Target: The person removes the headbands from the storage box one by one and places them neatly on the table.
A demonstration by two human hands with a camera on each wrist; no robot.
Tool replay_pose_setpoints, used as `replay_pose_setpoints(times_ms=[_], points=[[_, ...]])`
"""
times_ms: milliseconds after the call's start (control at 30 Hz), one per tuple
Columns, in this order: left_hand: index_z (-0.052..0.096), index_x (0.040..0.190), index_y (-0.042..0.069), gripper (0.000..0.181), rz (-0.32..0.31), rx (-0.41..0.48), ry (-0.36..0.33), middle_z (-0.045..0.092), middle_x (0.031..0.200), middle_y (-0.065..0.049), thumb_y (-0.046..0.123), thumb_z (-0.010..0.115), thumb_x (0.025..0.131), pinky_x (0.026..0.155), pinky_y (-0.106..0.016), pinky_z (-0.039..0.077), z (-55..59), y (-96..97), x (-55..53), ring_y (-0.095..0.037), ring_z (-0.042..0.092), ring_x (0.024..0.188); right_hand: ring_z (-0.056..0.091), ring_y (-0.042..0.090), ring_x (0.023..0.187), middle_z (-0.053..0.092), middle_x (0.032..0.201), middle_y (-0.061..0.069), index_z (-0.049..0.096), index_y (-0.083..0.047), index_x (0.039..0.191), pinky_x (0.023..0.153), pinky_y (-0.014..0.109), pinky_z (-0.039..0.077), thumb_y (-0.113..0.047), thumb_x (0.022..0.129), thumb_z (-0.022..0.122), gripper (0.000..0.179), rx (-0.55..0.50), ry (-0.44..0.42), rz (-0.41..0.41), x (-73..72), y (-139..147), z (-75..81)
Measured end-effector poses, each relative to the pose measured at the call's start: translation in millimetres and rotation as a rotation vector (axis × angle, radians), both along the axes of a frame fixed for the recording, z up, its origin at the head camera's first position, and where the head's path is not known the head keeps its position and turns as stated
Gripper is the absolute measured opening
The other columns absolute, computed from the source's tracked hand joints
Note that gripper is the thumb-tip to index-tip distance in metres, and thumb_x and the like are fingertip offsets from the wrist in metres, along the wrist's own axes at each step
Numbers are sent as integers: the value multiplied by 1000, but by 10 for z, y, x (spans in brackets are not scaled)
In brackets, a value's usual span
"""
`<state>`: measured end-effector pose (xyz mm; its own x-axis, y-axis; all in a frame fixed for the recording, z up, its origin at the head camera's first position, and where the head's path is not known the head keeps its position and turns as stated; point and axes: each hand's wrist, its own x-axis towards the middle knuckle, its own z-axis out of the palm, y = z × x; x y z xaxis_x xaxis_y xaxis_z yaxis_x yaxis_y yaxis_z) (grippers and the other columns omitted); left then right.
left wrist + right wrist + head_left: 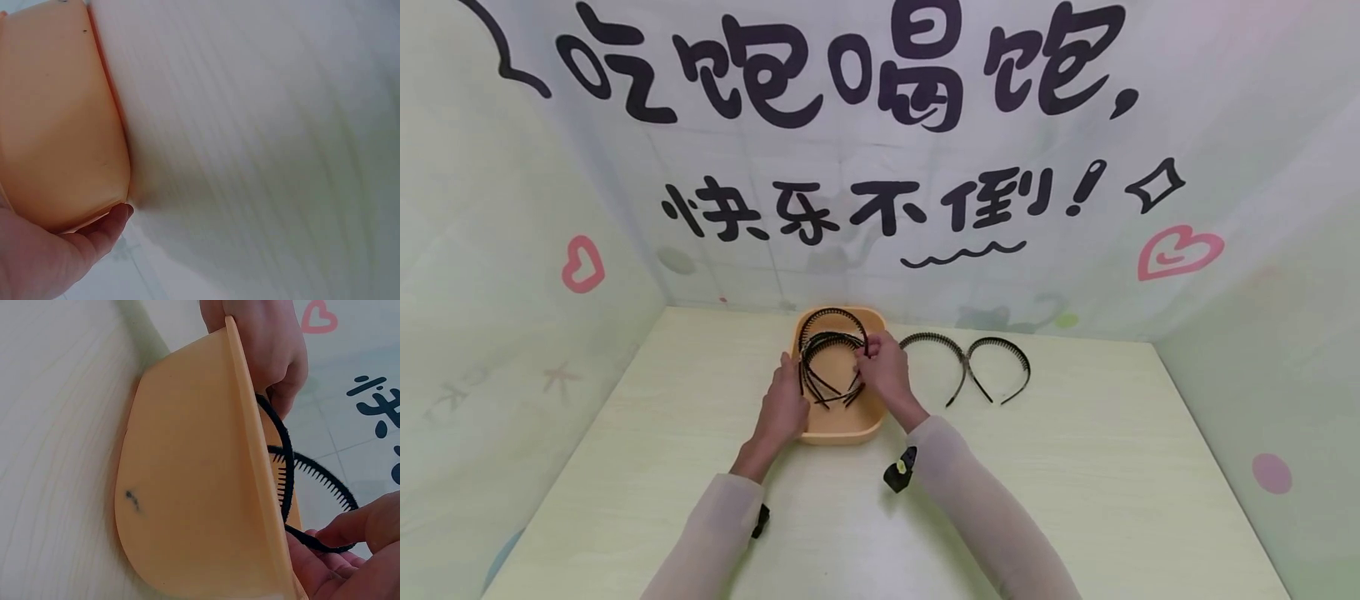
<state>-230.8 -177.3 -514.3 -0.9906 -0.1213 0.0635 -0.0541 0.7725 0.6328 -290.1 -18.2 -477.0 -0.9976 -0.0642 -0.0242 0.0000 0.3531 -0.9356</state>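
An orange plastic basin point(842, 438) stands near the back of the table, with several black toothed headbands point(831, 337) lying overlapped inside. My left hand point(782, 406) grips the basin's left side; in the left wrist view its fingers point(103, 240) curl against the basin wall point(62, 125). At the right rim, my right hand point(886, 371) pinches a black headband point(835, 311) by one side between thumb and fingers. That headband's arch rises above the others. The right wrist view shows the pinch of the right hand point(362, 550) and the headband's comb teeth point(322, 477).
Two more black headbands, one left point(932, 337) and one right point(1000, 342), lie side by side on the table point(1075, 483), right of the basin. A printed cloth point(850, 150) with black characters hangs behind, and similar cloth walls flank both sides.
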Motion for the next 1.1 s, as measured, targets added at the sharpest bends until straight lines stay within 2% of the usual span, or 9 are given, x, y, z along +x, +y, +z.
replay_pose_setpoints(times_ms=[200,367,533,600,767,933,1100], points=[[-1,142,-5,76,9,-12,-5,34,130,-32,-4,42,80,72,-47,46,-3,-2,-10,-40,52,94,64,33,79,63,99,19,51,-3,109,65,38,53,4,84,54,27,-174,29,8,-22,25,42],[0,142,-6,75,6,-19,-3,34,129,-32,-4,43,80,74,-48,45,-3,-7,-22,-41,51,97,64,32,81,62,101,20,51,-4,110,70,41,52,6,84,53,28,-291,4,5,-42,43,84],[2,141,-8,73,4,-27,7,35,128,-32,-4,42,80,73,-48,45,8,-4,-23,-40,52,96,66,21,73,61,104,22,48,-4,116,68,37,52,7,85,53,34,-364,-52,26,-48,68,121],[2,141,-8,73,5,-26,3,35,128,-32,-4,42,80,74,-48,45,12,-3,-22,-40,52,97,66,23,74,60,105,24,45,-4,122,67,36,52,7,85,53,40,-384,-71,40,-50,81,131],[0,141,-7,74,4,-16,-13,33,130,-32,-4,42,81,78,-49,44,21,-4,-19,-41,49,102,63,37,84,58,107,27,37,-10,134,71,43,51,7,84,53,55,-463,-158,102,-26,123,177],[-1,141,-7,74,8,-16,-11,33,130,-32,-3,42,81,82,-51,42,24,-4,-15,-43,47,105,63,36,85,58,108,26,37,-16,135,67,36,52,7,84,54,59,-536,-252,151,-13,169,204],[-4,142,-5,75,2,-10,-19,31,132,-32,-3,41,82,84,-51,41,13,-2,-3,-43,45,109,60,39,93,56,111,26,36,-17,136,70,36,52,6,84,54,59,-587,-295,198,-25,226,186]])
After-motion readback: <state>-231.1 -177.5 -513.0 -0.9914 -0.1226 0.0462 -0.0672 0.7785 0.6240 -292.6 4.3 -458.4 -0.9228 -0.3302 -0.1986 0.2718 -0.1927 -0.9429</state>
